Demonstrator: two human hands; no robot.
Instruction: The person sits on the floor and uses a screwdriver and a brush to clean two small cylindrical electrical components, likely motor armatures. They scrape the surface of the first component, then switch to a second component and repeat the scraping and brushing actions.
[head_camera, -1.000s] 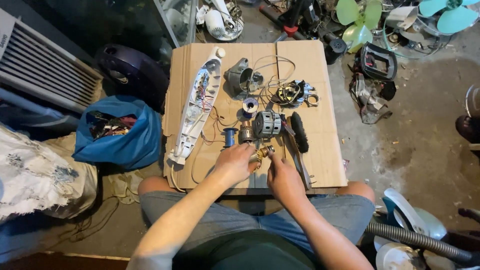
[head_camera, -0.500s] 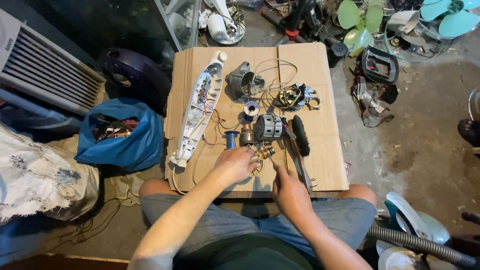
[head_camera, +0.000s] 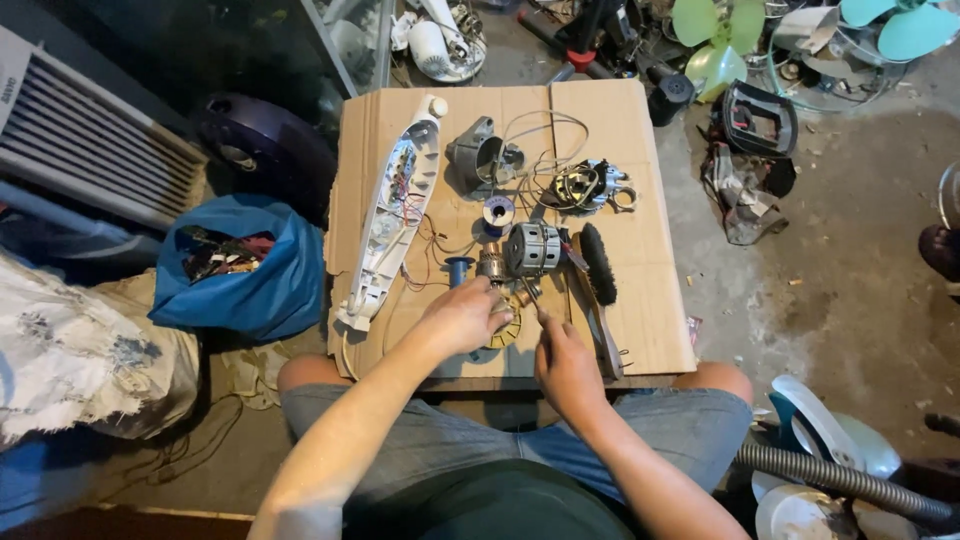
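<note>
so, working from the biggest item down to the smallest.
cardboard sheet: one, spread over the low bench as my work surface, with every part on it.
white housing shell: one, long, lying open side up along the left edge, wiring showing inside.
grey motor cover: one, at the top middle, well apart from my hands.
brush: one, dark bristles, just right of the motor.
motor: one, a ribbed metal drum lying on its side just beyond my fingers.
wire bundle with rings: one tangle; i can't count the strands.
solder spool: one; a second, blue spool stands near my left thumb.
brass-coloured disc: one, the piece i'm working on, near the front edge.
left hand: curled over the disc, pinning it down.
right hand: closed around a thin tool whose tip points at the disc.
doing it well: i judge the left should hold the disc flat while the right makes short, light strokes, so the tip doesn't slip toward the motor windings.
</note>
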